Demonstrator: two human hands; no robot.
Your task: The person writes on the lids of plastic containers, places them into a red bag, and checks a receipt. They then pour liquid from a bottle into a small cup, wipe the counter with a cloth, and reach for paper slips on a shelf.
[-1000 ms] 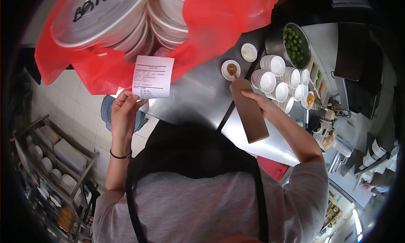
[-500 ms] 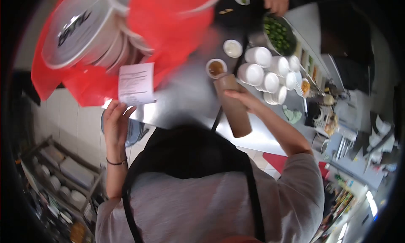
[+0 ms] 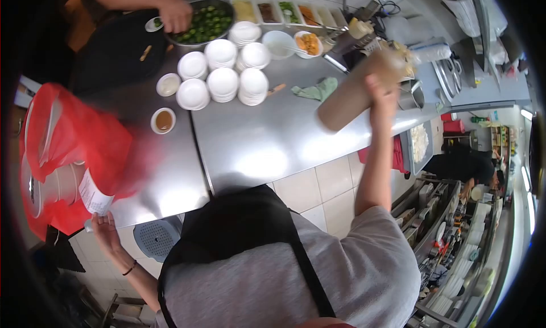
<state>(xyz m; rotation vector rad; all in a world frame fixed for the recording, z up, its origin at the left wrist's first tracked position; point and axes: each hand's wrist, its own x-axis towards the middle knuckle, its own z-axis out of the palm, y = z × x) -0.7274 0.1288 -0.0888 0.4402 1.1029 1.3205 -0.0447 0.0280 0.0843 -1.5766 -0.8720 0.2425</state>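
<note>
My right hand (image 3: 383, 95) is wrapped round a tall brown squeeze bottle (image 3: 347, 100), held tilted above the right part of the steel counter and blurred by motion. At the counter's left front corner, my left hand (image 3: 106, 232) has its fingertips on the lower edge of a printed receipt (image 3: 94, 192). The receipt hangs against a red plastic bag (image 3: 108, 140) with stacked white lidded tubs (image 3: 57, 186) inside. A small white cup of brown sauce (image 3: 164, 121) stands right of the bag. Behind it is a cup of pale sauce (image 3: 168, 85).
Stacks of white cups (image 3: 223, 83) stand mid-counter. A green cloth (image 3: 318, 91) lies right of them. Another person's hand (image 3: 175, 13) reaches into a bowl of green vegetables (image 3: 206, 23). Topping trays (image 3: 267, 12) line the back. A blue-grey stool (image 3: 156, 240) is below the counter.
My view has turned to the right. My right hand has carried the squeeze bottle away from the sauce cup, to the right. My left hand stays by the receipt and red bag.
</note>
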